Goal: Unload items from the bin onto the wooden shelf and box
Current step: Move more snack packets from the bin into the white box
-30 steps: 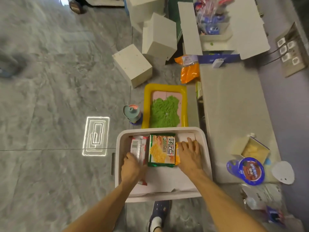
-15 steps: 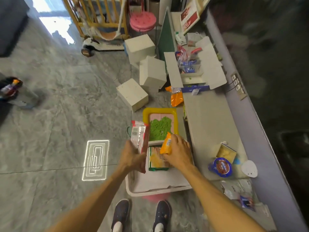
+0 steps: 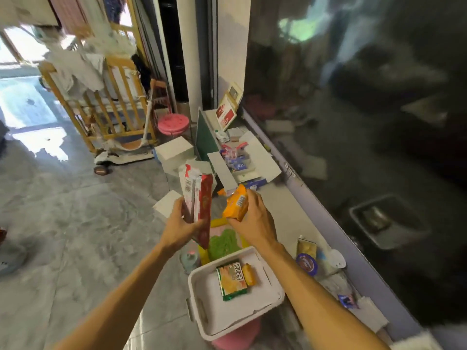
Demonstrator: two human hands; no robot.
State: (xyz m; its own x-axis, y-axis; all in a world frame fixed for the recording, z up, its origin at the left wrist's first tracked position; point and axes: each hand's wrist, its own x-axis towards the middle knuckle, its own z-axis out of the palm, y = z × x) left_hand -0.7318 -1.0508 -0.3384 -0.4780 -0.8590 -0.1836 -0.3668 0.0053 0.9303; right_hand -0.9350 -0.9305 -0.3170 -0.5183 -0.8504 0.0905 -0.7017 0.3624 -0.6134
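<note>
My left hand grips a tall stack of red and white snack packets, held upright above the floor. An orange snack packet is in my right hand, just right of the stack. Below them the white bin still holds a green cracker pack and a small orange packet. The open white cardboard box with blue and red packets stands farther along the low grey shelf by the dark glass wall.
A yellow tray with green sand lies beyond the bin, a small teal cup beside it. White cubes, a pink stool and a wooden crib stand behind. A blue-lidded tub and loose packets rest on the shelf.
Both hands have risen out of the bin with their packets and moved forward toward the box. My head has tilted up, so more of the room shows.
</note>
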